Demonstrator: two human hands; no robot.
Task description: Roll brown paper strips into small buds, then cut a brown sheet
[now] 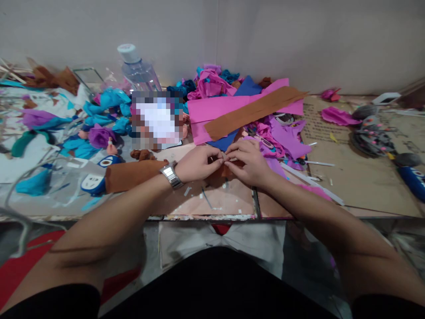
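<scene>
Fingertips of my left hand point(199, 163) and right hand point(247, 163) pinch together on a brown paper piece point(222, 173) (mid-fold, I judge), so next I need a firm, even crease.

We see matt brown crepe paper point(254, 112); matt pink paper sheet point(215, 110); shiny metal watch point(171, 175); clear glossy plastic bottle point(139, 73); rough cardboard-covered table point(365, 177).

Brown crepe strip point(254, 111) crosses pink paper sheets point(212, 110); a purple paper flower point(99, 136) sits among turquoise scraps point(111, 98); silver wristwatch point(171, 175).
</scene>
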